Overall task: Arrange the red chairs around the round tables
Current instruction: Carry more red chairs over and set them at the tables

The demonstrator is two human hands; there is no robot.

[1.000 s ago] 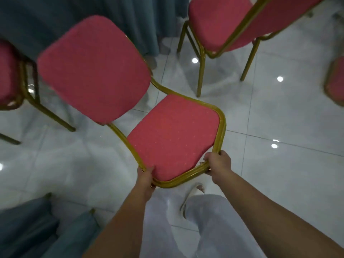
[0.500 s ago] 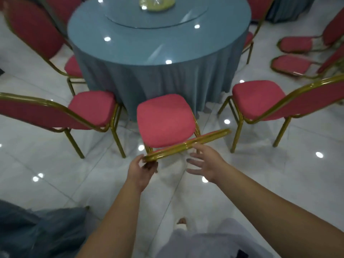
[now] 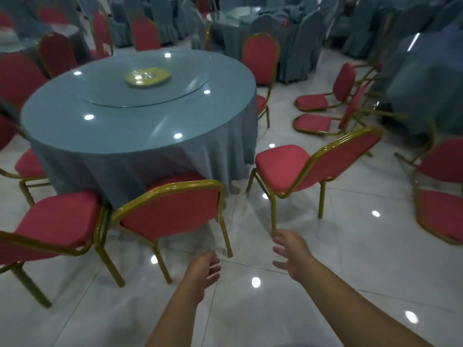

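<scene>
A round table (image 3: 140, 136) under a grey-blue cloth fills the upper left, with a glass turntable and a yellow dish (image 3: 148, 76) on top. A red chair with a gold frame (image 3: 172, 211) stands upright with its seat tucked under the table's near edge. My left hand (image 3: 204, 270) hangs open just below and behind that chair's back, touching nothing. My right hand (image 3: 292, 254) is open too, fingers spread, close to the front leg of a second red chair (image 3: 290, 166) standing to the right of the table.
Another red chair (image 3: 57, 221) stands at the near left, and more ring the table's far side. Two red chairs lie tipped on the floor (image 3: 323, 113) at the right, with one more (image 3: 441, 194) at the right edge. Covered tables and chairs fill the background. Glossy white tile lies underfoot.
The chair I was carrying by its seat frame now stands at the table. Both hands have let go and drawn back, and my view has risen to take in the whole table.
</scene>
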